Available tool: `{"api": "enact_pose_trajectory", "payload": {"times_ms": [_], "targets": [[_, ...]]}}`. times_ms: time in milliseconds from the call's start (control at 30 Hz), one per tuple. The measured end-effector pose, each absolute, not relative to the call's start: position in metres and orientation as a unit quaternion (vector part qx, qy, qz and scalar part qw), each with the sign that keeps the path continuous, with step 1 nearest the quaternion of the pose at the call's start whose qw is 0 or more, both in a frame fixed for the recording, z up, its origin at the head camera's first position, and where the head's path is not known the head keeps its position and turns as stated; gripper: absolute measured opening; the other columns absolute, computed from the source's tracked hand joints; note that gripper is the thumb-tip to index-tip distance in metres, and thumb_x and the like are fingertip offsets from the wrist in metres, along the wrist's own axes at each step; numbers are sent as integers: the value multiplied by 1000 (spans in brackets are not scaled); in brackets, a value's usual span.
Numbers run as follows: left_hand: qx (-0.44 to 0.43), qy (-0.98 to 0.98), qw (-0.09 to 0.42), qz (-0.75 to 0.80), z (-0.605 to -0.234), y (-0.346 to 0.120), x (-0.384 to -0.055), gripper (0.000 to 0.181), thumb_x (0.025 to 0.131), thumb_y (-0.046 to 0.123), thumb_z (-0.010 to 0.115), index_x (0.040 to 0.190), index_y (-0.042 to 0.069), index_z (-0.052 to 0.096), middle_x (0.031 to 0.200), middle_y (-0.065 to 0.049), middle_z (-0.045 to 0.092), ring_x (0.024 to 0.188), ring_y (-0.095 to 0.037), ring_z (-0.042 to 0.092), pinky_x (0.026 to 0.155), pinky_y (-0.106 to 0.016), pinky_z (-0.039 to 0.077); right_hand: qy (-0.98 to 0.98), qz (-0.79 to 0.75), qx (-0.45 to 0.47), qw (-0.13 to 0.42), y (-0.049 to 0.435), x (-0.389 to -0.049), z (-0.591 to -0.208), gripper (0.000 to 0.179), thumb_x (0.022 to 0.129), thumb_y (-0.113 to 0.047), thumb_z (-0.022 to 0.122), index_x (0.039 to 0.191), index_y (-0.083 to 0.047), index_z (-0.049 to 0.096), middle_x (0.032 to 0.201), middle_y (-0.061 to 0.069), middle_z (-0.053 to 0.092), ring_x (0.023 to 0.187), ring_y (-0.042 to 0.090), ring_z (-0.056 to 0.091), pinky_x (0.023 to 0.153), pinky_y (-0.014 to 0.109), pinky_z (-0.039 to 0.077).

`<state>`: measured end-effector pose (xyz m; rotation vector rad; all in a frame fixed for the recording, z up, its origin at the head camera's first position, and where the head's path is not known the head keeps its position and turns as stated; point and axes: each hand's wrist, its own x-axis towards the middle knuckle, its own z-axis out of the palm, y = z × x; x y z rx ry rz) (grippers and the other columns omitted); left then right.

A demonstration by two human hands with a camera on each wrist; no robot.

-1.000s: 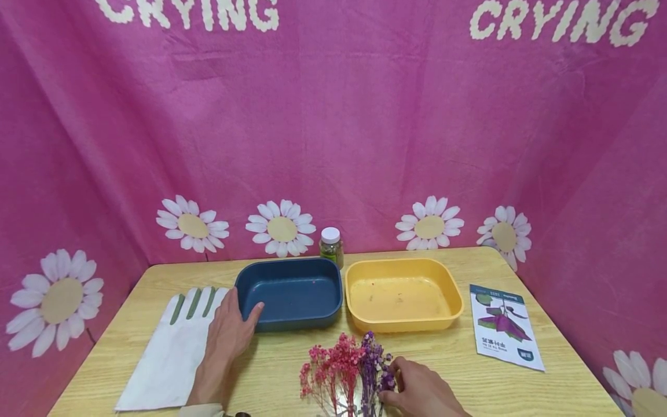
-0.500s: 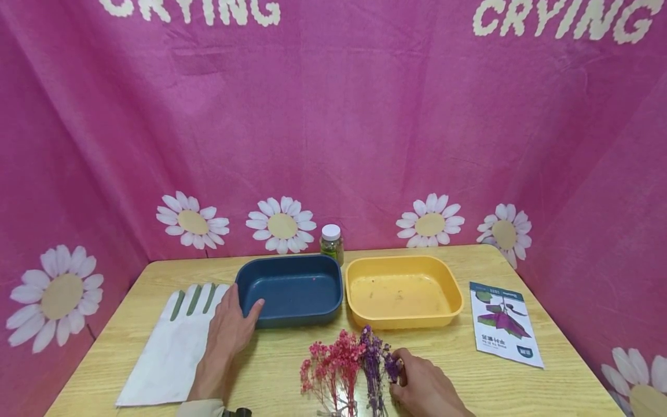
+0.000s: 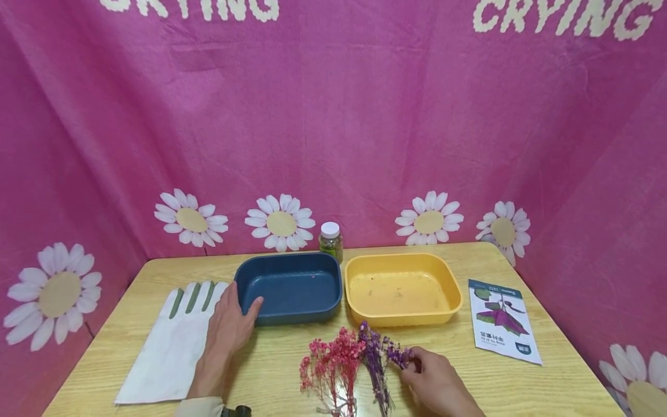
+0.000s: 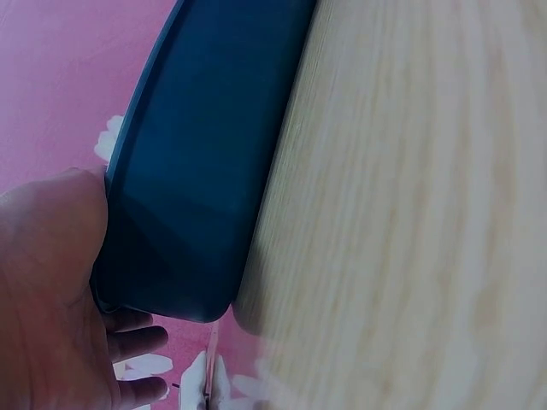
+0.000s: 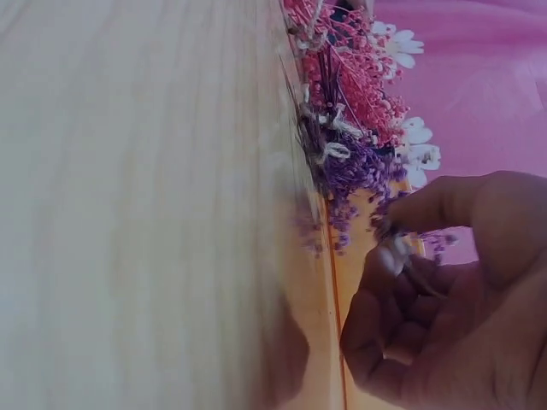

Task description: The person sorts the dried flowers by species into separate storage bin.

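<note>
My left hand (image 3: 226,327) rests at the left end of the navy blue tray (image 3: 293,315), thumb along its front corner. In the left wrist view its fingers (image 4: 137,343) extend loosely past the tray's end. My right hand (image 3: 436,382) pinches a small bunch of purple dried flowers (image 3: 398,354) between thumb and index finger; its blooms point left, and part of its stems is hidden by the hand. Beside it lie another purple dried-flower bunch (image 3: 373,354), tied with pale string in the right wrist view, and pink dried flowers (image 3: 336,352).
A yellow tray (image 3: 403,319) stands right of the blue one. Behind them is a white-capped jar (image 3: 330,242). White gloves with green stripes (image 3: 161,353) lie at the left, and a printed seed packet (image 3: 502,324) at the right. A pink curtain (image 3: 333,116) backs the table.
My right hand has drawn a small purple bunch to the right, apart from the other purple flowers, and its blooms now tilt left. The left hand has stayed at the blue tray.
</note>
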<state>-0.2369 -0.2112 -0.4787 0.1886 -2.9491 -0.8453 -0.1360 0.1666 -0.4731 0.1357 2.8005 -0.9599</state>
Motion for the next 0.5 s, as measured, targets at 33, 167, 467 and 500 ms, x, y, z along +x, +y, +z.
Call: {"api": "enact_pose_trajectory", "payload": {"times_ms": [33, 167, 467, 500], "targets": [[62, -959, 34, -275, -479, -211, -237, 86, 97, 50, 46, 154, -2, 9, 158, -26, 16, 144, -45, 20, 117, -60, 20, 936, -338, 42, 87, 167, -136, -472, 10, 83, -15, 64, 78, -15, 56, 70, -2, 51, 67, 14, 46, 60, 27, 35], [62, -959, 33, -276, -479, -212, -238, 86, 97, 51, 45, 154, -2, 8, 158, -26, 16, 144, -45, 20, 117, -60, 20, 908, -409, 29, 90, 167, -135, -471, 9, 83, -15, 62, 78, -12, 56, 70, -1, 51, 66, 14, 46, 59, 25, 37], [66, -959, 28, -276, -478, -211, -239, 84, 97, 48, 45, 154, -1, 8, 158, -26, 16, 145, -45, 20, 117, -59, 21, 790, -595, 15, 145, 168, -135, -471, 19, 87, -15, 63, 91, 4, 59, 73, 0, 52, 67, 12, 50, 61, 24, 45], [66, -959, 27, -275, -478, -211, -239, 84, 97, 48, 45, 154, -1, 8, 158, -26, 16, 145, -45, 20, 117, -59, 21, 778, -609, 6, 156, 169, -135, -471, 21, 88, -15, 62, 92, 5, 58, 74, -1, 52, 67, 12, 49, 61, 24, 44]]}}
